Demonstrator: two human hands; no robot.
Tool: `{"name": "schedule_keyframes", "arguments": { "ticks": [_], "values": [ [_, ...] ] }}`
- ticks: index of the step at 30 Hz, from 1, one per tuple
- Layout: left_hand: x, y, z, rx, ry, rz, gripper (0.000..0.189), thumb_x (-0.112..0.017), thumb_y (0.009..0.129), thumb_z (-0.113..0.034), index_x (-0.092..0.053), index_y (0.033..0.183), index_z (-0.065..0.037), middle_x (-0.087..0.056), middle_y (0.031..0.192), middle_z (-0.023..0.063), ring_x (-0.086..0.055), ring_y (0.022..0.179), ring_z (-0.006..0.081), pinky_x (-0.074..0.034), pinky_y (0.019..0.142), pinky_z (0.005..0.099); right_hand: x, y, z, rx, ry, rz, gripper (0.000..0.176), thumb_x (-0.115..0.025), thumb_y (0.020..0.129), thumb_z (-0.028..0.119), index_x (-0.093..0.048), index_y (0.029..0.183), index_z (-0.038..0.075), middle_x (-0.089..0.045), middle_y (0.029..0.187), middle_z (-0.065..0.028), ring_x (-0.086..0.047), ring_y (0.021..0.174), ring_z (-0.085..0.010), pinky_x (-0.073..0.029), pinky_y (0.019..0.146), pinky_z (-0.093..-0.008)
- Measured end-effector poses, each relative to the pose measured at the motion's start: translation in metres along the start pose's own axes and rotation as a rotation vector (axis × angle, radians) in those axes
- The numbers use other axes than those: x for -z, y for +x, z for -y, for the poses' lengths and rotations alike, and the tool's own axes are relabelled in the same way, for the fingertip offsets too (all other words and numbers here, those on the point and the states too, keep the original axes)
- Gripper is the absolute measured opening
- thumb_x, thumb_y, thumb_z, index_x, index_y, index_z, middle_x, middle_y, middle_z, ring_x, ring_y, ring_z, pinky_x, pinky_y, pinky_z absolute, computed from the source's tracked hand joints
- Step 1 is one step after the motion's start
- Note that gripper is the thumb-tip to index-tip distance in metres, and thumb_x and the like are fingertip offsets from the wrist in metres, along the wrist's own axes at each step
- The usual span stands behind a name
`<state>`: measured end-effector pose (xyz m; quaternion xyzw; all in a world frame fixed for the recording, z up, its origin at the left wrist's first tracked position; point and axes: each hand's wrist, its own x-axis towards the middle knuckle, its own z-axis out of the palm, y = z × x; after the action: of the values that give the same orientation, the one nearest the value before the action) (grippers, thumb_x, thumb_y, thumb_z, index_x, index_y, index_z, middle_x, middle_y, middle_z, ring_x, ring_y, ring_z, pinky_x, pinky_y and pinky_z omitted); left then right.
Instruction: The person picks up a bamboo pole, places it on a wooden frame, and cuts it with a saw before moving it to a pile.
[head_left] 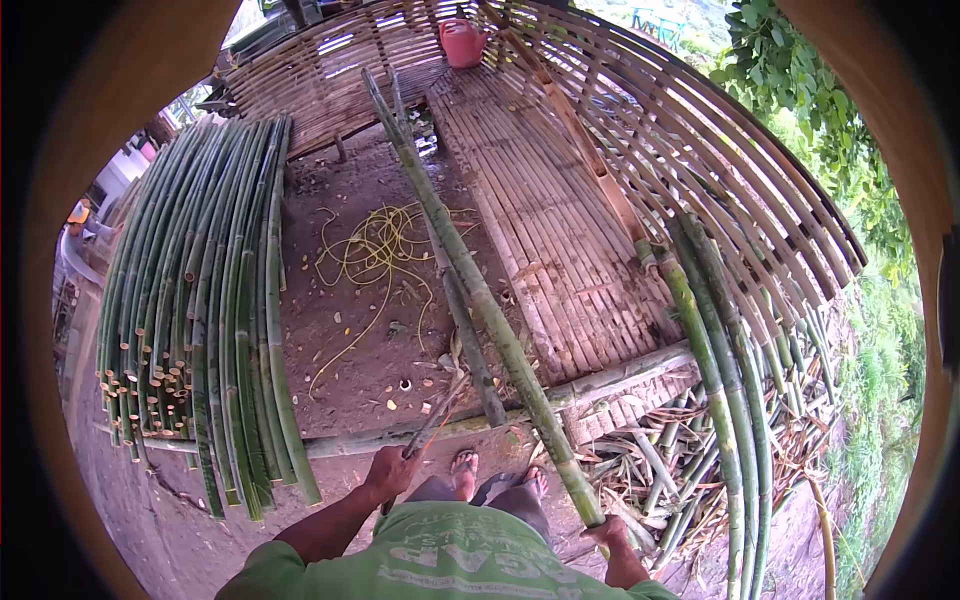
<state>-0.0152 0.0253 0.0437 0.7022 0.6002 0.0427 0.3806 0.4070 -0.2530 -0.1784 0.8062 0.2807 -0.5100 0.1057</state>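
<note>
My right hand (610,535) is closed around the near end of a long green bamboo pole (475,290). The pole slants away from me to the far left, passing over a log that lies crosswise on the ground. In my left hand (392,472) is a long, thin, dark stick-like tool (432,420), gripped in a fist; its exact kind does not show clearly. A second, shorter grey-green pole (465,330) lies just left of the bamboo pole, its near end by the crosswise log (400,440).
A large stack of cut bamboo poles (200,300) lies at left. A slatted bamboo bench (560,230) with a slatted backrest (700,150) stands at right; a red watering can (462,43) is at its far end. Yellow rope (375,250) tangles on the dirt. Several poles (725,400) lean at right above bamboo scraps (650,470).
</note>
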Motion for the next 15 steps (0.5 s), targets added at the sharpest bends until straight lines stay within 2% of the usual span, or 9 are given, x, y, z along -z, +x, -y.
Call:
{"name": "schedule_keyframes", "arguments": {
  "ticks": [3,5,8,9,11,13,14,15],
  "values": [
    [0.007,0.001,-0.006,0.023,-0.026,-0.007,0.046,-0.053,0.089,-0.042,-0.06,0.071,0.0,-0.055,0.058,0.0213,-0.057,0.055,0.0371,-0.042,0.052,0.0439,-0.012,-0.003,0.02,-0.041,-0.019,-0.026,0.079,-0.083,0.046,0.059,-0.068,0.107,0.011,-0.069,0.101,-0.01,-0.066,0.093,-0.025,-0.052,0.085,-0.0345],
    [0.007,0.001,-0.002,0.004,-0.006,-0.001,0.047,-0.054,0.089,-0.043,-0.061,0.072,0.0,-0.056,0.059,0.0213,-0.058,0.056,0.0372,-0.043,0.054,0.0438,-0.012,-0.026,0.054,-0.01,0.014,-0.054,0.079,-0.084,0.046,0.056,-0.067,0.109,0.011,-0.069,0.101,-0.0113,-0.066,0.094,-0.0258,-0.051,0.086,-0.0354],
    [-0.003,0.003,0.007,-0.012,-0.006,-0.015,0.047,-0.054,0.089,-0.044,-0.062,0.074,0.0,-0.058,0.06,0.021,-0.059,0.058,0.0371,-0.044,0.055,0.0438,-0.007,-0.034,0.101,0.116,0.094,-0.079,0.077,-0.085,0.047,0.05,-0.067,0.11,0.008,-0.069,0.101,-0.0148,-0.066,0.094,-0.0265,-0.051,0.086,-0.0357],
    [-0.005,0.003,0.01,-0.01,-0.01,-0.025,0.048,-0.054,0.089,-0.044,-0.063,0.074,0.0,-0.058,0.06,0.0208,-0.06,0.058,0.0371,-0.044,0.055,0.0438,-0.015,-0.016,0.104,0.229,0.276,-0.018,0.075,-0.085,0.049,0.048,-0.067,0.109,0.007,-0.069,0.101,-0.0151,-0.066,0.094,-0.0263,-0.051,0.085,-0.0347],
    [-0.002,0.001,0.002,0.035,-0.029,-0.004,0.048,-0.053,0.089,-0.045,-0.063,0.075,0.0,-0.059,0.062,0.0208,-0.061,0.06,0.0373,-0.045,0.056,0.0435,0.018,-0.055,0.15,0.263,0.145,-0.138,0.076,-0.085,0.052,0.045,-0.064,0.113,0.005,-0.069,0.101,-0.0147,-0.066,0.093,-0.0256,-0.051,0.084,-0.0343],
    [0.003,-0.003,-0.002,0.048,-0.02,0.025,0.048,-0.053,0.089,-0.045,-0.064,0.076,0.0,-0.06,0.063,0.0209,-0.062,0.061,0.0376,-0.046,0.057,0.0434,0.015,-0.045,0.156,0.391,0.453,-0.132,0.088,-0.089,0.05,0.039,-0.056,0.122,0.0,-0.064,0.113,-0.0141,-0.062,0.101,-0.026,-0.048,0.091,-0.0345],
    [0.005,-0.002,-0.003,0.033,-0.008,0.031,0.048,-0.053,0.089,-0.045,-0.064,0.077,0.0,-0.061,0.064,0.0209,-0.062,0.062,0.0377,-0.046,0.057,0.0434,0.02,-0.046,0.147,0.408,0.334,-0.108,0.1,-0.09,0.048,0.042,-0.049,0.129,0.0,-0.061,0.119,-0.0155,-0.059,0.108,-0.026,-0.046,0.095,-0.0338],
    [0.007,-0.001,-0.003,0.021,0.003,0.036,0.048,-0.053,0.089,-0.046,-0.065,0.078,-0.001,-0.061,0.065,0.021,-0.062,0.062,0.0378,-0.047,0.058,0.0434,0.01,-0.033,0.131,0.412,0.305,-0.065,0.098,-0.089,0.049,0.044,-0.049,0.128,0.0,-0.061,0.119,-0.0163,-0.059,0.108,-0.0268,-0.046,0.095,-0.034]
  ]
}}
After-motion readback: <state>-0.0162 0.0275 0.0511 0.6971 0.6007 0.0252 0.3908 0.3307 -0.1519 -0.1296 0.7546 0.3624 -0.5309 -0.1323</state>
